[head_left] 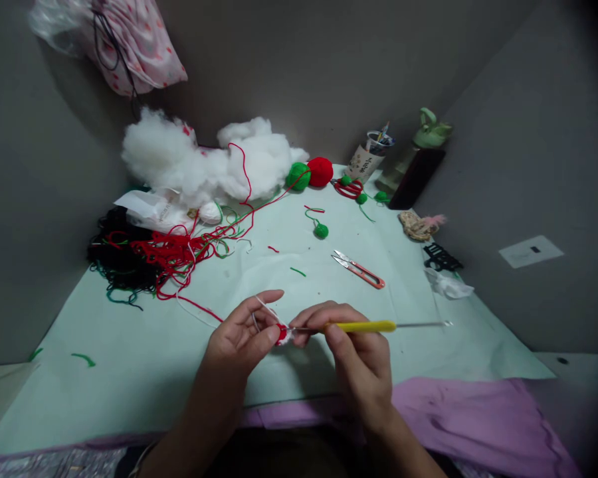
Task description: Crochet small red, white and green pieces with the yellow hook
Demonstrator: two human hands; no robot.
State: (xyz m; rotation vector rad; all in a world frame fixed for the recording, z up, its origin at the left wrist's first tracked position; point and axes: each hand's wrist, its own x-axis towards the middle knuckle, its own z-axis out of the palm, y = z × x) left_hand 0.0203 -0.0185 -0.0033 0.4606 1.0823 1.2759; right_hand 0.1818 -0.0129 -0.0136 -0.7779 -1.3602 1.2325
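Observation:
Between the thumb and fingers of my left hand [244, 332] is a small red and white crochet piece [282, 335]. White yarn [265, 305] loops up over the raised index finger of that hand. My right hand [361, 355] is closed around a crochet hook [363, 326] with a yellow handle, and its fingertips are close to the piece. The hook's left tip meets the crochet piece; its other metal end points right. Red yarn [199, 307] trails from the left hand toward a tangle on the left.
Thread snips [359, 269] lie beyond my right hand, near a small green ball [321, 230]. Farther back are white stuffing [204, 159], a red yarn ball [321, 172], red-handled scissors [349, 189] and a pen cup [369, 156]. Tangled black yarn [119, 255] lies left. Grey walls enclose the table.

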